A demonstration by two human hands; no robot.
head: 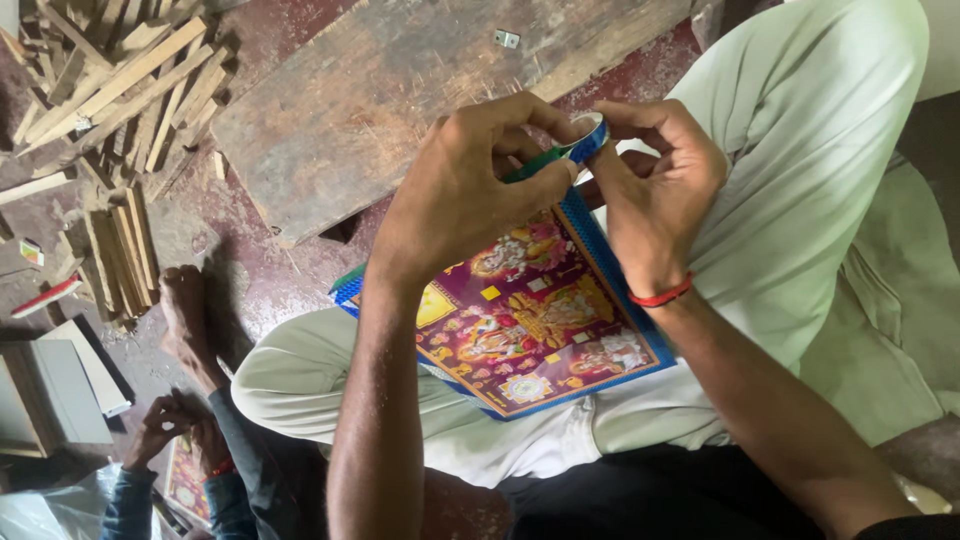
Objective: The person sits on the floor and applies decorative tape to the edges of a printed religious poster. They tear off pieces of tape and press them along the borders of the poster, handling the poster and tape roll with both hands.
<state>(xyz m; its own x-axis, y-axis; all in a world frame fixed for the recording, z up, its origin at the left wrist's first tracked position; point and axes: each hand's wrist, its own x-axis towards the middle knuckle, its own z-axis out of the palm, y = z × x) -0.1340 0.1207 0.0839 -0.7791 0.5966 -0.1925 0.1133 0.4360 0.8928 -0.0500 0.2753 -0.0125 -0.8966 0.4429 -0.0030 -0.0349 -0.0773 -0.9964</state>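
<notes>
Both hands meet over the lap; the left hand (465,185) and the right hand (655,190) pinch a small tape roll (583,140), blue and green, between thumbs and fingers (520,118), which are pressed onto it, not spread. Just below lies a colourful picture (530,320) with a blue edge, resting tilted across the pale trousers (800,200). The step in hand looks like freeing the tape's end from the roll; the next move would call for a steady pull toward the picture's blue edge, keeping the strip straight. A worn board (370,100) lies on the floor ahead; wood strips (120,90) are piled beyond; a co-worker's hands (185,435) work at lower left.
</notes>
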